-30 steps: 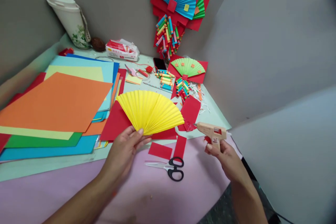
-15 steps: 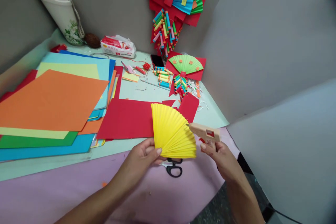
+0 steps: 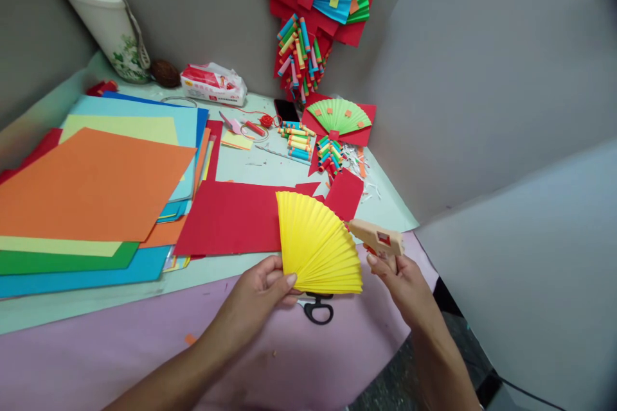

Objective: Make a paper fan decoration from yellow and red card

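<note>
My left hand (image 3: 264, 284) pinched a pleated yellow paper fan (image 3: 318, 245) over black-handled metal scissors (image 3: 308, 319) while my right hand (image 3: 405, 286) gripped a beige, pistol-shaped glue gun (image 3: 371, 234), its tip near the fan's edge.

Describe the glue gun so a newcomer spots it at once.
Start from the lilac sheet nearest the viewer. Over its right side, the right hand grips the glue gun, which points toward the yellow fan. Unlike that bright, pleated fan, the glue gun is pale beige and shaped like a pistol.
</note>
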Demonstrator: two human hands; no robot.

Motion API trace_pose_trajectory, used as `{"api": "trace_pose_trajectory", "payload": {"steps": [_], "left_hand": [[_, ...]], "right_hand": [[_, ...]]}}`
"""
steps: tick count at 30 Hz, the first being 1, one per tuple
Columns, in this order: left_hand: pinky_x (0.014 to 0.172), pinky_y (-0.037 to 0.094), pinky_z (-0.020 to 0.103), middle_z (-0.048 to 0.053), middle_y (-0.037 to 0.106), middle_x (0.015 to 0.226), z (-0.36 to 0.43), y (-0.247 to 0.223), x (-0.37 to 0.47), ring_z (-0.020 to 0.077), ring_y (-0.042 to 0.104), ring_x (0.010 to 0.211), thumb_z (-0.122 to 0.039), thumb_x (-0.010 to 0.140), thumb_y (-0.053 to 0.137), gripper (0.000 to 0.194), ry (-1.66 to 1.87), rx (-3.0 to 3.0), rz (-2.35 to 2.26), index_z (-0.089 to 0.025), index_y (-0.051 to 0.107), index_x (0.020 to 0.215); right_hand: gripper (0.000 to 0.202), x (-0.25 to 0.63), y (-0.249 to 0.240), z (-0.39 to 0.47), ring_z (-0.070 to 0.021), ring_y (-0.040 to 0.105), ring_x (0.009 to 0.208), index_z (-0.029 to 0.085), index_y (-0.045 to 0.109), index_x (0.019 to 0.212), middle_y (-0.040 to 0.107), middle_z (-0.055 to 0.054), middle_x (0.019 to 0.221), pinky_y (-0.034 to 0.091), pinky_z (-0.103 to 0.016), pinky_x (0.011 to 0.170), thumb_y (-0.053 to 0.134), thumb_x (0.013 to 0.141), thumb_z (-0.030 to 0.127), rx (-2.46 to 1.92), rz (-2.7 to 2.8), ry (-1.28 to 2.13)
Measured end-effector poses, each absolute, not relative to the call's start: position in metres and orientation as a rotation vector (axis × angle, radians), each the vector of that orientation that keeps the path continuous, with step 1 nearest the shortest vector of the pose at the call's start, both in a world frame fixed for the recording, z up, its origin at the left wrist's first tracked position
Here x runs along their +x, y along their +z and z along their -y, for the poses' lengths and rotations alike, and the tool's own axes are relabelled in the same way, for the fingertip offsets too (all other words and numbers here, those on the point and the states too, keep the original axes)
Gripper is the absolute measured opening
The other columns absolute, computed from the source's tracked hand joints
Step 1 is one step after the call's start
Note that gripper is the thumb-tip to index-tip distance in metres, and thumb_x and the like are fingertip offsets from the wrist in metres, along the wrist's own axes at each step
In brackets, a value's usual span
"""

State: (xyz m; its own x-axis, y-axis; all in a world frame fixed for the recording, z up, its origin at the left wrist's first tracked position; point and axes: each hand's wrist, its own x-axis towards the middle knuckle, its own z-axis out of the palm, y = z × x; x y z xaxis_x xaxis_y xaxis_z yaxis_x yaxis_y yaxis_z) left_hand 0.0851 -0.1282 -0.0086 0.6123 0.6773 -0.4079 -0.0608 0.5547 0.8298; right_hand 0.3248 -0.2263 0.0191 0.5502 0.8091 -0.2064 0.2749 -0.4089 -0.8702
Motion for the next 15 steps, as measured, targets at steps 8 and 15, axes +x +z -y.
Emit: {"api": "trace_pose_trajectory", "payload": {"steps": [8,15], "left_hand": [[0.077,0.055,0.034,0.009,0.078,0.106,0.1287,-0.0077,0.0854,0.0269,0.073,0.092,-0.035,0.081,0.07,0.028,0.486,0.906,-0.796,-0.022,0.068,0.106],[0.077,0.056,0.035,0.009,0.077,0.107,0.1297,-0.0111,0.0848,0.0278,0.073,0.093,-0.034,0.082,0.069,0.029,0.486,0.924,-0.793,-0.022,0.066,0.108]], "right_hand": [[0.068,0.3261,0.0194,0.2263,-0.0306,0.06,0.118,0.022,0.053,0.137,0.066,-0.01,0.127,0.046,-0.042,0.102,0.065,0.082,0.058,-1.924,0.9,0.84],[0.057,0.3295,0.0143,0.2259,-0.0297,0.062,0.113,0.021,0.063,0.125,0.069,-0.009,0.119,0.049,-0.039,0.096,0.066,0.081,0.057,-1.927,0.911,0.802]]}}
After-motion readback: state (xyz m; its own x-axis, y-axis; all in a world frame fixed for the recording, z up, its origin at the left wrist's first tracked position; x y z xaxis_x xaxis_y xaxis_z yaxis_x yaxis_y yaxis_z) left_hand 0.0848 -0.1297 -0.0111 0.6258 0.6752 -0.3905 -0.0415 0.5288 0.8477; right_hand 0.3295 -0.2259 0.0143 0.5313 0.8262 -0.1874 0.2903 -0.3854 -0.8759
